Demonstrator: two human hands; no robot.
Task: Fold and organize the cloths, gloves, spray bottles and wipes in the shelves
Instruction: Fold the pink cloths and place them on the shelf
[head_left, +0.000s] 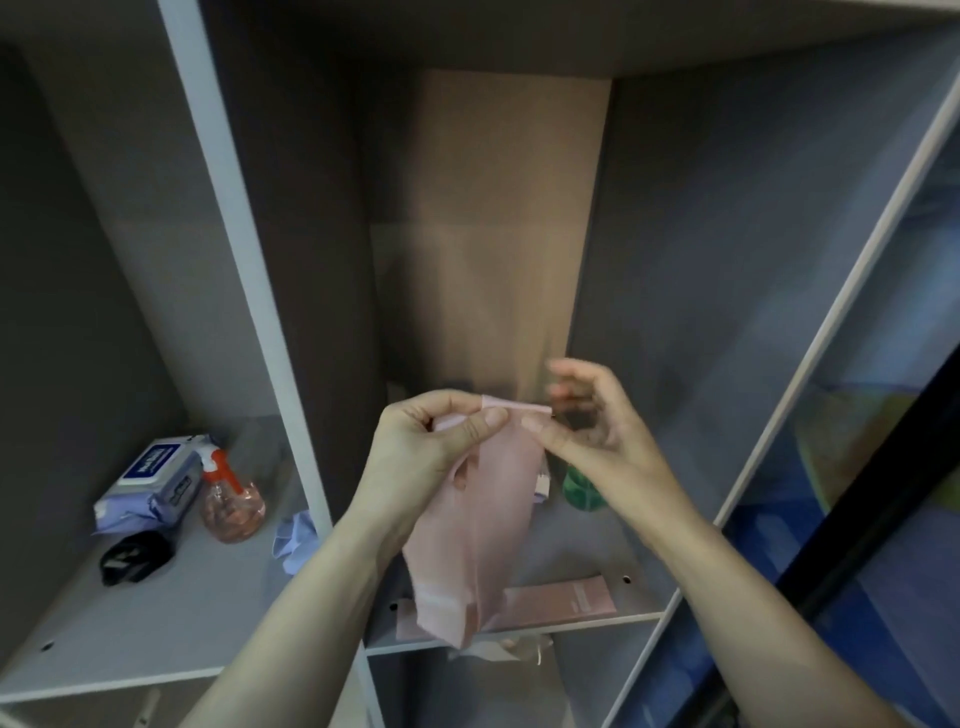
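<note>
Both the left hand and the right hand pinch the rolled cuff of a pink rubber glove hanging before the middle shelf, and, the right fingers seemingly barely gripping, it may slip and unfold.

Dim, soft indoor light; wide-angle bending at edges, slight blur.

Head camera looks down — close on shelves.
</note>
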